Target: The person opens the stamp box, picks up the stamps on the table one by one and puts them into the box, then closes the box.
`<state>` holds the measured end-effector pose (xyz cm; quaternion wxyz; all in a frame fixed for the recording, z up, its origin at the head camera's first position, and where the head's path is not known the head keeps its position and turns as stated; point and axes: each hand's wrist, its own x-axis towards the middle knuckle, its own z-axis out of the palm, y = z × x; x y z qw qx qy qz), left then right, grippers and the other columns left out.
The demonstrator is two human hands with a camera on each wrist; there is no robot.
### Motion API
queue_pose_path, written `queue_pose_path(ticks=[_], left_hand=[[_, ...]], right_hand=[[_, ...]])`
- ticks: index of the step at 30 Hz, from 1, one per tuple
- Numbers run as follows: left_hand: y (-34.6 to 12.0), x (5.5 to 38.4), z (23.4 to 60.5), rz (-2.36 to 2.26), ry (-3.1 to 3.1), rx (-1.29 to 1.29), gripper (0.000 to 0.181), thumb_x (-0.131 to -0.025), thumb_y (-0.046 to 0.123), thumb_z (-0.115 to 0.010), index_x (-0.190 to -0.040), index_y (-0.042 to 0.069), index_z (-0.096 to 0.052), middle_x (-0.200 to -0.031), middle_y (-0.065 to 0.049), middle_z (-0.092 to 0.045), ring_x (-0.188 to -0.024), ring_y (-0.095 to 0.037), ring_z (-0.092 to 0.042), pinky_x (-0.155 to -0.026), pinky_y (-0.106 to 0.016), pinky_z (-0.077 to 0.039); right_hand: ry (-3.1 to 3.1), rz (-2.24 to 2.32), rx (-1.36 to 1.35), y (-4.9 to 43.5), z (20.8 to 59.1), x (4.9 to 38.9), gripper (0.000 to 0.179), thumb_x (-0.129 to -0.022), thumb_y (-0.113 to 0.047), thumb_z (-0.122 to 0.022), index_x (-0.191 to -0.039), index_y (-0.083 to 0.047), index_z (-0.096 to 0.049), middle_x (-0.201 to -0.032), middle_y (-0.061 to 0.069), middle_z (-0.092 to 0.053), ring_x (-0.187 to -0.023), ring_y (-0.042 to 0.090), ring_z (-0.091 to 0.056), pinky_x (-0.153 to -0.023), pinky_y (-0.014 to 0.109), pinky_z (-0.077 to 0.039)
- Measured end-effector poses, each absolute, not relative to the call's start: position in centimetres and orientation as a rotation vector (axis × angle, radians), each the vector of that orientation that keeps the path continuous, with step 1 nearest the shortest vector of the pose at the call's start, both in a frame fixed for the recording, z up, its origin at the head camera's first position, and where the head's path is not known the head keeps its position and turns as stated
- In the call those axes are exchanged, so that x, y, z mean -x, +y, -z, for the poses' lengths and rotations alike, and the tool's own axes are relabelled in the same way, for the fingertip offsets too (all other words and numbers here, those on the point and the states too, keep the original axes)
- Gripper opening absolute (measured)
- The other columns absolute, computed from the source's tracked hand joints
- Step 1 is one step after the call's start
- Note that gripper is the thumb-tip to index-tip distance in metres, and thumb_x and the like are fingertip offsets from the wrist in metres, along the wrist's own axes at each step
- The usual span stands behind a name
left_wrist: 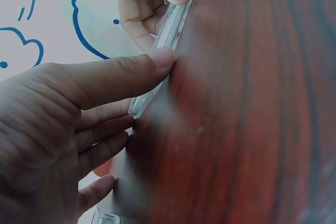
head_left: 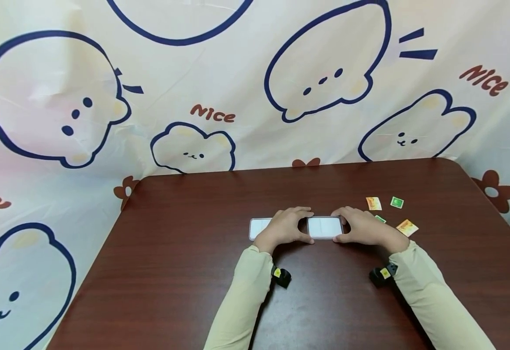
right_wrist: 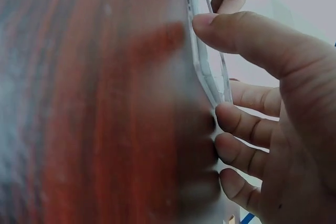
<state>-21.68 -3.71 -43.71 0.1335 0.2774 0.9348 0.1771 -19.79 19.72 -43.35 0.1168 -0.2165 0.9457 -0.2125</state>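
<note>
Head view: left hand (head_left: 284, 226) and right hand (head_left: 363, 226), each grip clamped on an opposite end of the box (head_left: 325, 227) at the tabletop (head_left: 171, 277). Positioning seems underway; the next move calls for even, level pressure.

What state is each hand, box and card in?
Held box: gripped near both ends; open or closed unclear
Left hand: pinching the box's left end
Right hand: pinching its right end
Other box: on table, partly hidden by left hand
Far orange card: lying on table
Near orange card: lying on table
Far green card: lying on table
Near green card: partly hidden
</note>
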Motion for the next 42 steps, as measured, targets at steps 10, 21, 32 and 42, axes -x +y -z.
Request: queue_pose_path(ticks=[10, 21, 32, 42], left_hand=[[-3.5, 21.4, 43.8, -0.512, 2.706, -0.803, 0.075, -0.078, 0.044, -0.078, -0.144, 0.025, -0.047, -0.153, 0.008, -0.04, -0.141, -0.014, -0.038, -0.113, -0.04, -0.031], [-3.1, 21.2, 44.0, -0.53, 2.697, -0.815, 0.079, -0.079, 0.044, -0.077, -0.147, 0.023, -0.043, -0.153, 0.008, -0.04, -0.141, -0.015, -0.038, -0.113, -0.041, -0.031], [-3.3, 21.2, 43.8, -0.469, 2.714, -0.824, 0.071, -0.082, 0.044, -0.075, -0.144, 0.023, -0.047, -0.153, 0.007, -0.04, -0.141, -0.015, -0.038, -0.113, -0.043, -0.032], [-3.4, 21.3, 43.5, -0.471, 2.725, -0.823, 0.067, -0.083, 0.042, -0.074, -0.142, 0.023, -0.05, -0.153, 0.008, -0.04, -0.141, -0.016, -0.039, -0.113, -0.044, -0.033]], right_hand=[[2.746, 0.675, 0.592, 20.1, 43.4, 19.5, 0.062, -0.08, -0.034, -0.076, -0.126, -0.001, -0.053, -0.097, 0.006, -0.052, -0.082, 0.017, -0.05, -0.069, 0.029, -0.041], [2.739, 0.74, 0.589, 20.7, 42.8, 18.9, 0.059, -0.08, -0.029, -0.076, -0.123, 0.002, -0.052, -0.094, 0.006, -0.048, -0.083, 0.016, -0.048, -0.068, 0.027, -0.039], [2.755, 0.718, 0.562, 20.8, 41.9, 16.9, 0.063, -0.08, -0.036, -0.076, -0.125, 0.0, -0.051, -0.094, 0.005, -0.049, -0.081, 0.014, -0.048, -0.066, 0.025, -0.039], [2.717, 0.737, 0.594, 20.2, 41.2, 14.1, 0.064, -0.078, -0.039, -0.078, -0.124, -0.002, -0.053, -0.09, 0.001, -0.047, -0.07, 0.008, -0.043, -0.058, 0.022, -0.036]])
